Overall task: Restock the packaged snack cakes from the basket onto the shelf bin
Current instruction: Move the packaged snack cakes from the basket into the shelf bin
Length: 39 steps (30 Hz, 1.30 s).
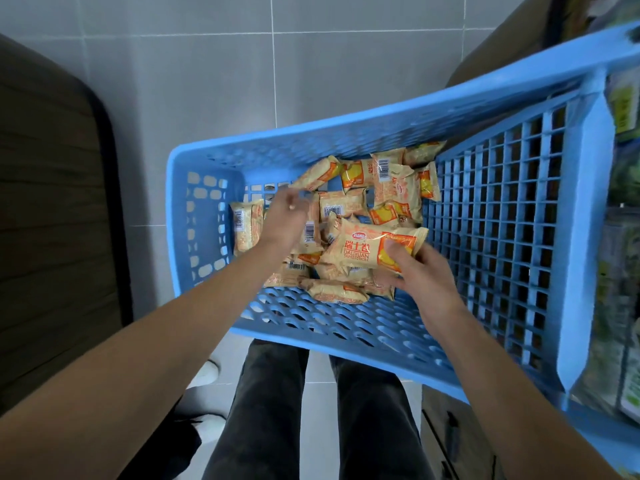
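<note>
The left hand (289, 216) is motion-blurred — whether its fingers pinch a packet cannot be told. The right hand (420, 271) covers one end of the snack cake (363, 249) it holds. The basket (346, 327) runs off the right edge, and the shelf goods (623, 237) there are blurred, their labels unreadable.

The cream-and-orange plastic snack cake packet (367, 251) pinched in the right hand (427, 282) carried large orange Chinese characters reading 瑞士卷, with "DALIYUAN" in orange capitals beneath and a smaller line that looked like "SWISS ROLL". A small red oval brand logo (359, 235) sat above the characters, its lettering too small to read. Several other cream packets (384, 171) in the blue plastic lattice basket (381, 327) showed white barcode stickers (383, 167); their digits were illegible.
</note>
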{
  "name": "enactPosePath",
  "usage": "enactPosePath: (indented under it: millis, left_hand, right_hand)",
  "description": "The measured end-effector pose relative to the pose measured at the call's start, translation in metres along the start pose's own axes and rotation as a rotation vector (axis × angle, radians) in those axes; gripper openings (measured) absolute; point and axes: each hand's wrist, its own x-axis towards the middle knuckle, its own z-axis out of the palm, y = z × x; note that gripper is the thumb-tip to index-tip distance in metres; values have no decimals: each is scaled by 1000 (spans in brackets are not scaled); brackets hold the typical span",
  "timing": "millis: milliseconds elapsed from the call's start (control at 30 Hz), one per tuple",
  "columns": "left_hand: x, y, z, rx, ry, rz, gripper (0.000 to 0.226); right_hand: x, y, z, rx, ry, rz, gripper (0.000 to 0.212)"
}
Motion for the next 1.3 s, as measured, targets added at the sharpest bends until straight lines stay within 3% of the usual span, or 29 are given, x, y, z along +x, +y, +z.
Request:
enactPosePath:
  millis: [100,200,300,400,500,633,800,1033,1200,1300]
  left_hand:
    - [33,-11,5,260,53,155,39]
    - [61,-18,19,405,46,158,48]
    - [80,-22,28,390,67,93,56]
    - [89,-23,26,297,97,57,47]
    - [83,-21,15,121,8,81,45]
    - [47,-14,-10,-3,-193,98,32]
    - [-9,-3,-36,-111,-443,-27,33]
    - [-89,21,-60,-209,-344,-63,35]
    - [-153,44,-69,-141,-332,45,8]
    - [-196,51,-70,24,-328,218,8]
  right_hand:
    - [3,10,-5,-36,50,7,10]
    - [6,18,-11,-63,48,15,8]
    - [9,23,-15,-78,45,17,8]
    - [9,25,-16,-70,53,9,10]
    - [8,24,-16,-68,53,-5,11]
    - [1,16,-14,-71,38,-37,8]
    - [-20,2,-15,-48,26,-79,8]
    - [-86,-24,-30,7,3,-156,7]
    - [-154,-29,-48,77,99,-206,2]
    - [-200,-23,-58,124,160,-215,8]
